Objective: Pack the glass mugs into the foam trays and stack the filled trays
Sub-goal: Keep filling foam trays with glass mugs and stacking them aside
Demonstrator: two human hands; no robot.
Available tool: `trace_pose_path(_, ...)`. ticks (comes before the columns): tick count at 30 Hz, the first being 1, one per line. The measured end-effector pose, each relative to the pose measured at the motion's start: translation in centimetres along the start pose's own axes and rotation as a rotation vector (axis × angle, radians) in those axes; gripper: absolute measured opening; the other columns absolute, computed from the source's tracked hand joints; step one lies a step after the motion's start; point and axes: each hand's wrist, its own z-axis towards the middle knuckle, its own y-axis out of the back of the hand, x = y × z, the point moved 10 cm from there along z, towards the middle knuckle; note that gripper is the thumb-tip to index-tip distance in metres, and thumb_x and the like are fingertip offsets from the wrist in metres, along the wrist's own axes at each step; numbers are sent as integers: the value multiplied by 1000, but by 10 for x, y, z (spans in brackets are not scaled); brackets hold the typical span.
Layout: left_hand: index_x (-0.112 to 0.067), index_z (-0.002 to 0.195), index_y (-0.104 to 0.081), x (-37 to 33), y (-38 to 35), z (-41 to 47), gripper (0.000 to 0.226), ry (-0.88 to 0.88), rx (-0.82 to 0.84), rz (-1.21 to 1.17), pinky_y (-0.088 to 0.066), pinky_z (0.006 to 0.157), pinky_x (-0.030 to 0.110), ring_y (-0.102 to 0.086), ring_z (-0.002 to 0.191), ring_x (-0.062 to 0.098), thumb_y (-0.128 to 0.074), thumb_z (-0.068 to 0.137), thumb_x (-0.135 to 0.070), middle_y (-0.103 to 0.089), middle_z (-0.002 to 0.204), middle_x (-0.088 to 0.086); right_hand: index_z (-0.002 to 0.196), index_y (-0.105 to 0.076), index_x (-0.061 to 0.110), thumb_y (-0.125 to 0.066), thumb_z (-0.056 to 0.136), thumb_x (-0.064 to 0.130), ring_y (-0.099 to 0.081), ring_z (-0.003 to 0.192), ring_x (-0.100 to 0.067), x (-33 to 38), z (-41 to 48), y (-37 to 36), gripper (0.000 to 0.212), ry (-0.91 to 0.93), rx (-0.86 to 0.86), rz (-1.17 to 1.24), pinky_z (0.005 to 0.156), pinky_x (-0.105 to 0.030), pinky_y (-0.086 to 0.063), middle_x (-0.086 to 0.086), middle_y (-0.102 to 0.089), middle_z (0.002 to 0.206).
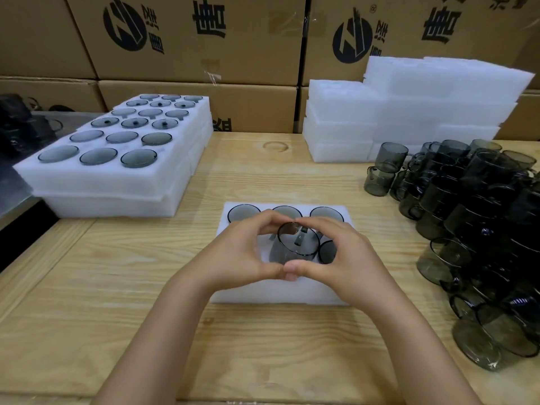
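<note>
Person's left hand [242, 252] & right hand [346, 258] cup a smoky glass mug [295, 244] from both sides, fingers curled round its wall, thumbs touching at the near side. The mug stands upright btwn the palms, over the middle front pocket of the foam tray [277, 293], apparently part-way in. Best done w/ even downward pressure, keeping it upright, handle turned to suit the pocket.

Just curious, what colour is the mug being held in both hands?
The mug is smoky grey see-through glass, best seen in the head view.
</note>
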Motion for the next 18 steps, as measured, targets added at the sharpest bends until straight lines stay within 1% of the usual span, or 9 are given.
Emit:
trace_pose_path(3,-38,111,-56,5,1,0,62,17,-3,16,-38,93,17,-48,115,-16,-90,59,-33,-63,112,-30,118,-50,49,-74,61,56,-37,112,9,-3,1,-5,62,-8,12,-40,83,7,-21,35,-47,113)
trace_pose_path(5,-36,114,-55,3,0,-1,62,-3,-1,48,-38,98,21,-49,117,-12,-89,62,-33,-63,114,-25,125,-51,43,-73,63,56,-34,113,8,-2,1,-8,67,-5,10,-83,85,7,-19,33,-45,114)
trace_pose_path(7,-37,120,-52,-2,-2,-2,63,-41,21,101,-39,103,27,-48,120,-5,-85,67,-34,-59,119,-24,124,-51,45,-72,64,56,-33,111,9,-1,2,-9,65,-3,6,-91,85,7,-18,37,-44,111)
trace_pose_path(9,-46,124,-43,-5,-6,-4,66,-60,75,117,-37,105,26,-45,122,-2,-78,68,-37,-54,124,-28,119,-48,52,-71,63,57,-33,108,9,1,2,-10,61,16,4,-101,87,3,-20,41,-41,107)
trace_pose_path(11,-49,126,-40,-6,-8,-7,68,-28,130,-62,-34,105,16,-42,125,-10,-68,65,-40,-51,128,-34,118,-47,55,-66,62,61,-32,106,5,2,3,-11,60,32,-1,-149,91,-6,-24,39,-41,106)
trace_pose_path(12,-45,128,-41,-6,-6,-7,68,-5,122,-192,-33,105,13,-40,127,-11,-64,64,-40,-51,130,-33,120,-50,50,-65,60,63,-32,106,2,3,3,-11,63,43,-13,-185,90,-12,-25,35,-42,107)
trace_pose_path(14,-39,135,-40,-7,-2,-4,67,19,22,-276,-30,111,20,-33,134,-9,-61,72,-44,-46,140,-25,119,-57,36,-67,59,63,-34,103,-3,6,3,-11,67,70,-41,-252,90,-22,-27,27,-43,106)
trace_pose_path(16,-38,143,-33,-13,-5,2,59,24,-59,-87,-23,117,32,-23,140,-5,-48,89,-55,-38,146,-23,112,-60,32,-70,58,63,-39,101,-6,8,4,-11,63,79,-37,-282,90,-26,-32,24,-47,100)
trace_pose_path(18,-30,149,-26,-26,-19,8,59,-46,-54,134,-15,119,35,-18,142,-2,-35,96,-54,-33,150,-16,106,-58,36,-65,57,64,-43,100,-9,11,6,-10,57,89,-19,-267,92,-30,-36,20,-51,96)
